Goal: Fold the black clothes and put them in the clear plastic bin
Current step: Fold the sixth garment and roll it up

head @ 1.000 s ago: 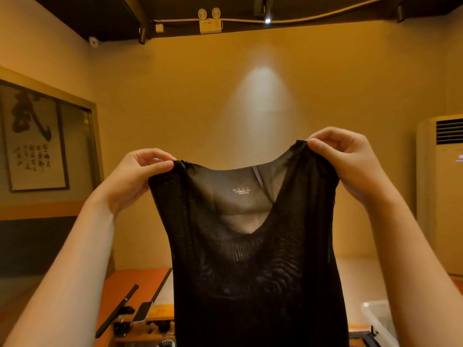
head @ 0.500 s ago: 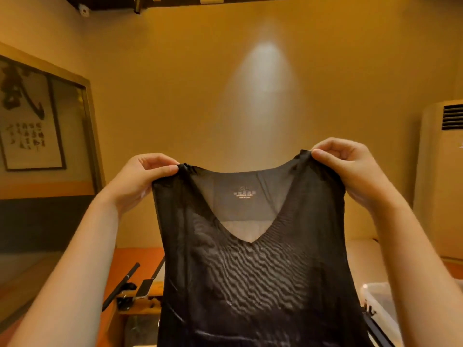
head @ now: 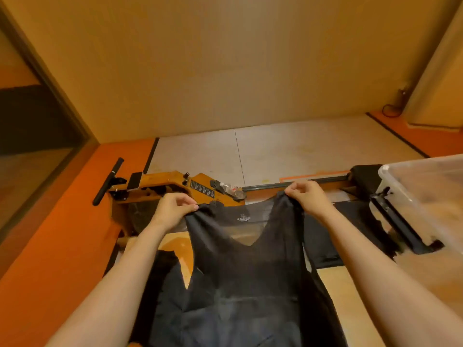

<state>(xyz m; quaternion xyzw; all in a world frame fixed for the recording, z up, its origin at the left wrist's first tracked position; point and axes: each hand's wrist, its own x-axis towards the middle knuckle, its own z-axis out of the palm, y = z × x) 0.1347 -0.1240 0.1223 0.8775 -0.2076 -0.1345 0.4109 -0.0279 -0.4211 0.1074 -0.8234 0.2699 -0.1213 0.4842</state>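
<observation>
I see my left hand (head: 172, 209) and right hand (head: 309, 197) each pinching a shoulder of the thin black top (head: 250, 271), fingers curled tight on the cloth. The top hangs over the light wooden table (head: 350, 291), where more black clothes (head: 170, 284) lie. The clear plastic bin (head: 426, 196) sits at the right. Past the table are an orange floor (head: 62, 246), a wooden machine (head: 175, 182) and a plain yellow wall (head: 225, 71).

Wooden table (head: 350, 286); black clothes (head: 172, 291), perhaps piled
</observation>
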